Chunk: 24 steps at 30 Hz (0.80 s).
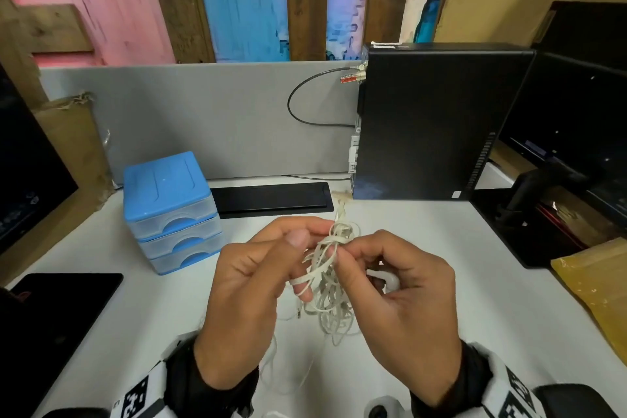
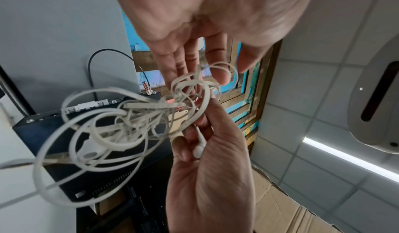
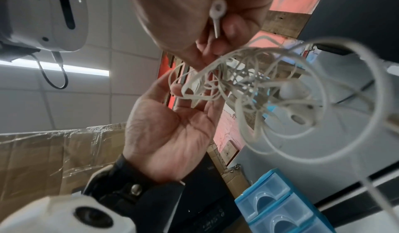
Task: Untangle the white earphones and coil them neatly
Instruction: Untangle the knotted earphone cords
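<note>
The white earphones (image 1: 327, 278) are a tangled bunch of flat cable held above the white desk (image 1: 458, 241) between both hands. My left hand (image 1: 305, 241) grips the top of the tangle with curled fingers, and one loop lies round a lower finger. My right hand (image 1: 346, 254) pinches the cable beside it and keeps one earbud (image 1: 386, 278) tucked under its curled fingers; that earbud (image 3: 218, 9) shows plainly in the right wrist view. The other earbud (image 2: 90, 151) hangs loose inside the tangle (image 2: 129, 125). Loose cable trails down toward me.
A blue drawer box (image 1: 169, 207) stands at the left and a black computer tower (image 1: 434, 119) at the back right, beside a monitor (image 1: 576, 119). A black pad (image 1: 51, 309) lies near left, a yellow padded envelope (image 1: 597, 285) at the right edge.
</note>
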### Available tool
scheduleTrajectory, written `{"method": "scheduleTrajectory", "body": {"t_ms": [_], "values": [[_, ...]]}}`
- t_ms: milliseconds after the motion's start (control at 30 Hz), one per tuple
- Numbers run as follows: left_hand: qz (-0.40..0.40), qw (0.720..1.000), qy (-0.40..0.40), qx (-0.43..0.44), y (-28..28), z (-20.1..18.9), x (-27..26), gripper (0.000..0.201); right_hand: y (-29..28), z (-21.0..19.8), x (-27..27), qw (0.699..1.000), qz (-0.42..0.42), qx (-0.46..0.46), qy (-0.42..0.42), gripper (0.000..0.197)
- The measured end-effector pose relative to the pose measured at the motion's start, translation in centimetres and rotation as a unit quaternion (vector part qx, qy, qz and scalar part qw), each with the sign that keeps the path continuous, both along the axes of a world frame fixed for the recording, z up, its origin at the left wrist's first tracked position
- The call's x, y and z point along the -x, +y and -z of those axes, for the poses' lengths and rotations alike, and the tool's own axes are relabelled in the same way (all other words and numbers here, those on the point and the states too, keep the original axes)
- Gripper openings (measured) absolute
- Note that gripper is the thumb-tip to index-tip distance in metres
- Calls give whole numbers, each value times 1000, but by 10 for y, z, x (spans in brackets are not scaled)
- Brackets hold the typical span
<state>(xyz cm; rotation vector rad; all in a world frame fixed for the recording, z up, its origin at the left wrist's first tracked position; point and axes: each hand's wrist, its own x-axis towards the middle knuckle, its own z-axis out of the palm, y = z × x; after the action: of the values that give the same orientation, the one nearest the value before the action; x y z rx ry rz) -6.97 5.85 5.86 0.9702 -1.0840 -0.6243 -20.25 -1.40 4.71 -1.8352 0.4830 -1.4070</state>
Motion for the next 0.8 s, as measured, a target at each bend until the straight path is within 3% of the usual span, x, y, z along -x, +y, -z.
{"method": "scheduleTrajectory", "body": {"t_ms": [100,167,333,467,600,800], "values": [[-33,999,-24,-6,-2,3,2,31,1,0,-1,1000,-5,-22,-9,13],[-6,1000,-25,15,-1,5,3,23,-1,-1,-1,998,-12,-54,-31,12],[-37,999,-36,17,-3,4,4,36,-6,-6,1,987,-66,-137,-45,30],[-61,996,-67,13,-5,4,-3,38,-14,-12,7,983,-136,-124,29,41],[-57,984,-171,8,-7,10,-10,15,-23,-16,14,971,-179,-122,105,31],[-41,981,-189,5,-10,13,-15,7,-32,-20,16,954,-214,-187,95,14]]}}
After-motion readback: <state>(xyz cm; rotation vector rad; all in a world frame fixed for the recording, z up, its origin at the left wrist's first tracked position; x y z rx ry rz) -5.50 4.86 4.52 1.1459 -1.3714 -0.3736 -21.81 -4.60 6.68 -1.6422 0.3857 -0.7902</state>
